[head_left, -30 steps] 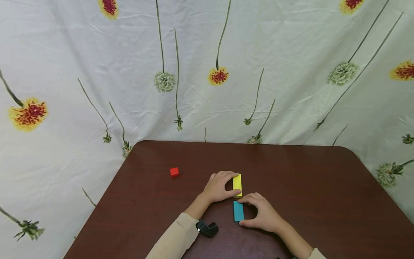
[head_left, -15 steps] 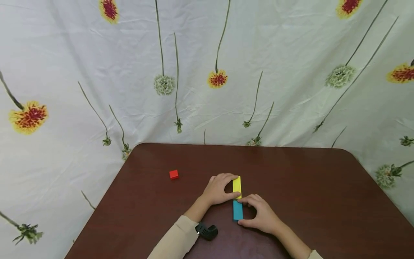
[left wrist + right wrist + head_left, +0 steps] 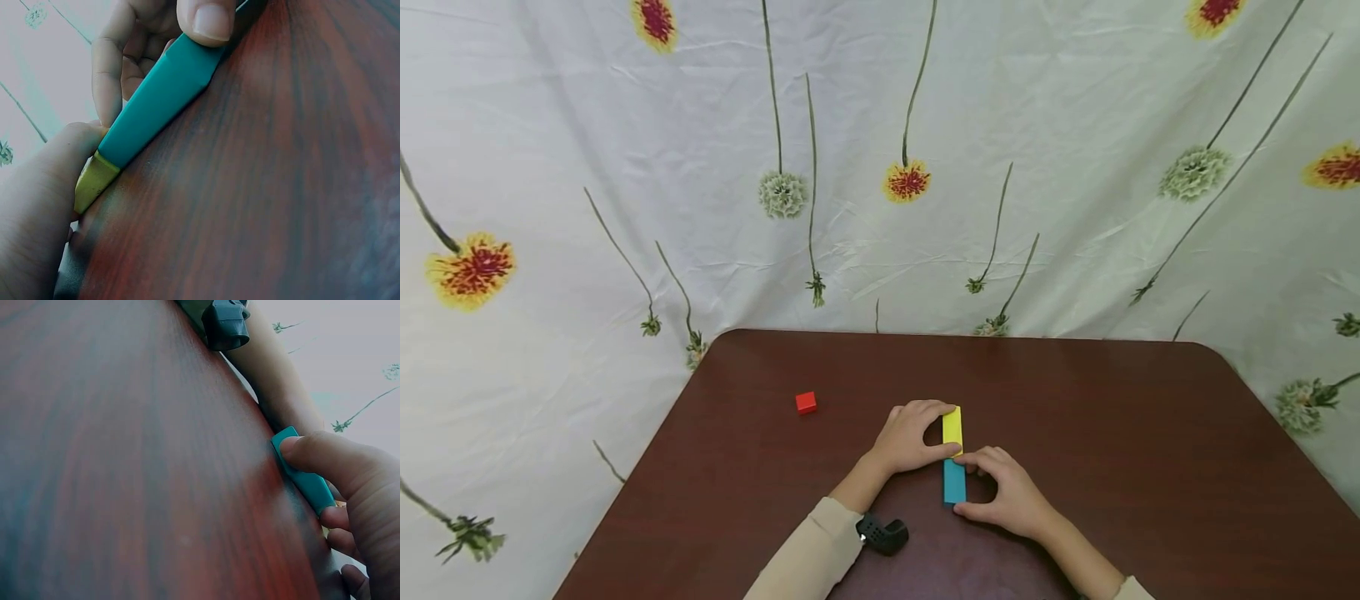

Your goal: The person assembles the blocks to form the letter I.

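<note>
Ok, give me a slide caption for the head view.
Left hand grips a yellow block, right hand a blue block, end to end; a red block lies apart.

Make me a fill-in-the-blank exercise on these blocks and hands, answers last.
1. The left hand holds the ____ block.
2. The right hand holds the ____ block.
3. In the head view, the small block lying apart on the table is ____ in colour.

Missing words: yellow; blue; red.
</note>
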Demonstrator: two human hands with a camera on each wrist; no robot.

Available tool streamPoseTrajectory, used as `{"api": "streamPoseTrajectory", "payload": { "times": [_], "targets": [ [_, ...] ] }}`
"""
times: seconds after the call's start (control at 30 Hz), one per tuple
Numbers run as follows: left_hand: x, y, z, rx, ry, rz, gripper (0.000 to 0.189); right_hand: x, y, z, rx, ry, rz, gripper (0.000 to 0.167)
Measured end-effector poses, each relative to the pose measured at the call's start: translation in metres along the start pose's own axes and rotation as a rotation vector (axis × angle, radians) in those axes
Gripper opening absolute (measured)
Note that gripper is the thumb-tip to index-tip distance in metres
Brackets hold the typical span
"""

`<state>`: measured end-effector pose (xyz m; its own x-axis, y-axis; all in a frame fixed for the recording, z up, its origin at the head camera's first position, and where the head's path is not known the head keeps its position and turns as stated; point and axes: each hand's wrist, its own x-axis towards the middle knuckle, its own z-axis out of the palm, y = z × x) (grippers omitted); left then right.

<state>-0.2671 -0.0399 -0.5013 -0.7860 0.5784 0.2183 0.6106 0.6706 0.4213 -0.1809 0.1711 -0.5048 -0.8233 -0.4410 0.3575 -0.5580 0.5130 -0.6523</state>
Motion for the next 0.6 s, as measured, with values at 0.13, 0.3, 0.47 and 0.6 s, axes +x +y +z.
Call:
{"api": "streamPoseTrajectory", "payload": {
  "times": [0.13, 0.3, 0.47, 0.6],
  "targets": [
    [-0.0004, 0.0008, -0.0003, 0.004, 0.008, 0.006, 0.063, -0.0002, 0.0001, -0.0001, 0.004, -0.002, 0.003, 0.053],
    [-0.0008, 0.0002, 0.0004, 0.007, 0.008, 0.005, 0.063, -0.0002, 0.0005, 0.0005, 0.009, -0.002, 0.000, 0.052],
    [-0.0010, -0.0004, 0.0010, 0.002, 0.000, -0.003, 0.063, -0.0002, 0.0008, 0.0009, 0.004, 0.000, -0.002, 0.053],
    [-0.0006, -0.0006, 0.0013, -0.004, 0.000, -0.005, 0.063, 0.0000, 0.0008, 0.0009, -0.003, 0.000, 0.006, 0.052]
  ]
}}
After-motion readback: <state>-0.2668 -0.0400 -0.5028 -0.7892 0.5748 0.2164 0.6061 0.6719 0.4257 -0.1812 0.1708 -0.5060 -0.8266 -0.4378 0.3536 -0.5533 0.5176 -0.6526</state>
